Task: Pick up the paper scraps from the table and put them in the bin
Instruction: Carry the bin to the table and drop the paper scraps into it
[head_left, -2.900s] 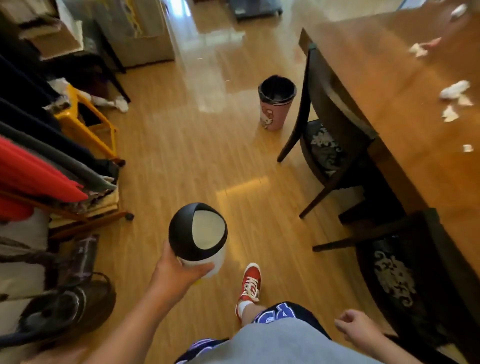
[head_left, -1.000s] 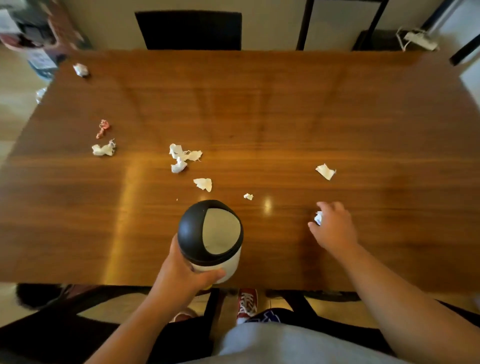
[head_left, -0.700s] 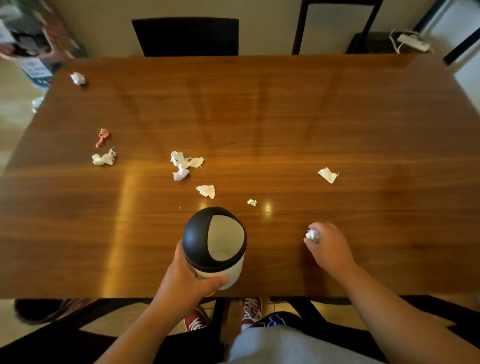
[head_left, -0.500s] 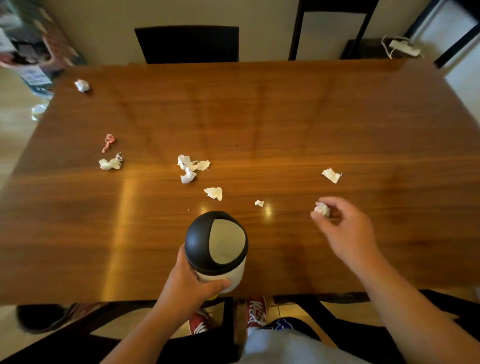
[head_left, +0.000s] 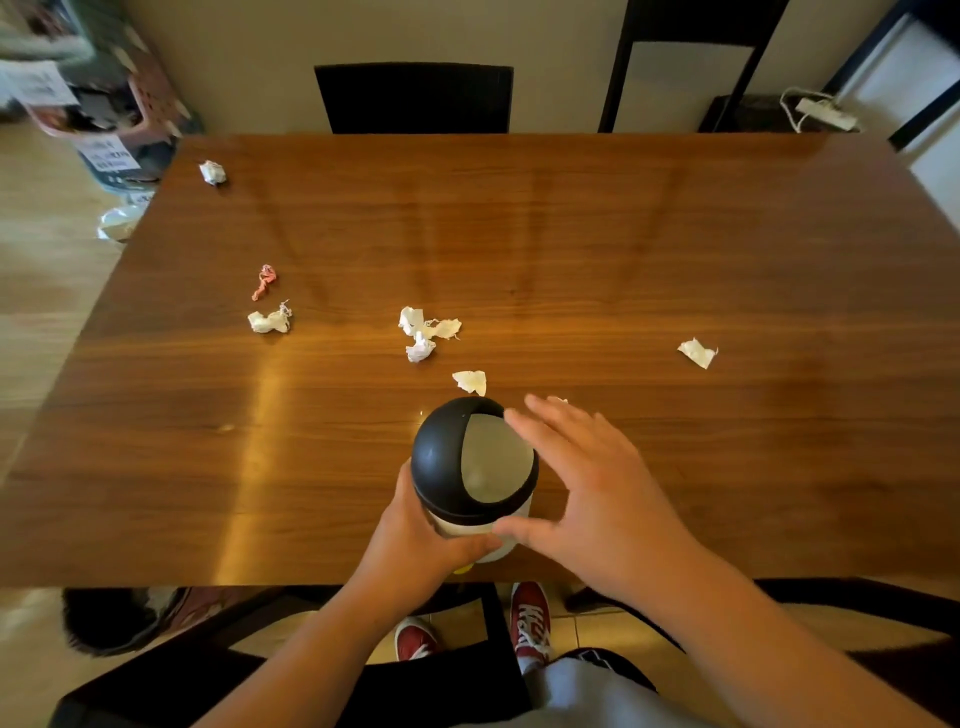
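My left hand (head_left: 415, 545) grips the white body of a small bin (head_left: 475, 457) with a black swing lid, held over the near edge of the wooden table (head_left: 571, 234). My right hand (head_left: 597, 493) hovers beside the lid with fingers spread; no scrap shows in it. White paper scraps lie on the table: a cluster (head_left: 426, 332) at the middle, one piece (head_left: 470, 381) just beyond the bin, one (head_left: 697, 353) at the right, one (head_left: 269, 320) at the left and a ball (head_left: 213, 171) at the far left corner. A pink scrap (head_left: 265, 280) lies at the left. A tiny scrap (head_left: 558, 400) peeks past my fingertips.
A dark chair (head_left: 413, 98) stands at the table's far side and another chair (head_left: 441, 675) sits under the near edge by my red shoes. A cluttered basket (head_left: 104, 104) stands on the floor at the far left. A power strip (head_left: 823, 111) lies at the far right.
My right hand lifted a white scrap off the table and swung left to the bin lid; now its fingers are spread and the scrap is out of sight. The bin stayed in my left hand.
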